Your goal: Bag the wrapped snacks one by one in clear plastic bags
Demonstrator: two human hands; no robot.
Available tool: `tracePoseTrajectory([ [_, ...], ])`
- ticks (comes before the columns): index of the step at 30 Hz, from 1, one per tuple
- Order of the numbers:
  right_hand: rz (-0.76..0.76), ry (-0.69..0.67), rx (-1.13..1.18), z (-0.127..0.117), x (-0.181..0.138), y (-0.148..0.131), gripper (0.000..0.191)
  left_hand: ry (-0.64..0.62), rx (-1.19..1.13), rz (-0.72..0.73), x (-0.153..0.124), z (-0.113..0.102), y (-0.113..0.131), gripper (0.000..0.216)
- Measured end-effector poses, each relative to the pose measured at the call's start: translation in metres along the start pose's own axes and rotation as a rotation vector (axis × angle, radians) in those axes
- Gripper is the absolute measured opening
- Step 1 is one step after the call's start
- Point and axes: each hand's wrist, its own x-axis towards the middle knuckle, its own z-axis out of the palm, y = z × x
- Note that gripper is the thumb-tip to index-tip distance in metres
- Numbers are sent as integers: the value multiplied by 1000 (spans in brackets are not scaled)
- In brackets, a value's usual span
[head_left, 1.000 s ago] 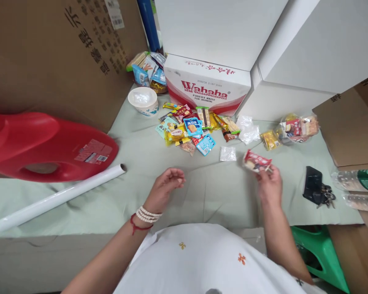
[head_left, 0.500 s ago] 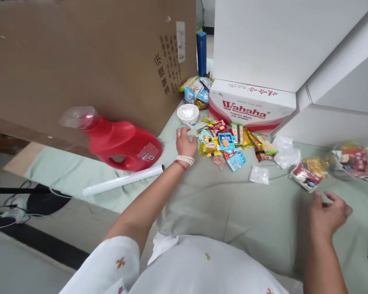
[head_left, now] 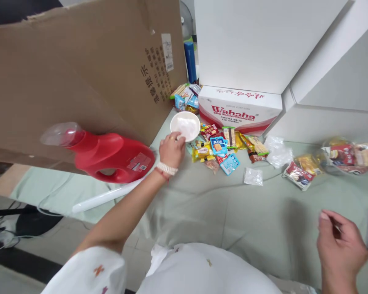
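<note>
My left hand (head_left: 171, 150) grips a white paper bowl (head_left: 185, 125) by its near rim and holds it tilted toward me, just left of a heap of small snack packets (head_left: 222, 145) on the pale green cloth (head_left: 233, 208). My right hand (head_left: 340, 245) hovers low at the right with its fingers loosely apart and nothing in them. A red snack packet (head_left: 297, 174) lies on the cloth beyond it, next to a yellow one.
A red detergent jug (head_left: 110, 157) lies on its side at left, with a white paper roll (head_left: 104, 197) in front of it. A big cardboard sheet (head_left: 79, 73), a Wahaha box (head_left: 241, 109) and white boxes (head_left: 309, 61) stand behind. A clear bag of snacks (head_left: 349, 157) sits far right.
My right hand put down the red packet and drew back. My left hand reached forward and picked up the white bowl, tilting it. The view swung left.
</note>
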Motion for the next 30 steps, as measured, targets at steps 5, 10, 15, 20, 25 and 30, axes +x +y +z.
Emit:
tracePoseTrajectory([
  [5, -719, -444, 275, 30, -1, -126, 34, -170, 127, 409, -119, -12, 47, 27],
  [10, -887, -1017, -38, 93, -12, -177, 28, -301, -47, 627, -188, 19, 59, 32],
  [15, -781, -1127, -276, 113, -18, -177, 53, -166, -290, 525, -201, 43, 42, 50],
  [20, -756, -1219, -337, 123, -19, -190, 58, -144, -334, 490, -200, 53, 33, 58],
  [25, -779, -1355, -443, 132, -13, -207, 17, -127, -372, 468, -201, 59, 31, 64],
  [30, -822, -1272, -418, 114, -27, -208, 26, -81, -386, 419, -205, 63, 28, 69],
])
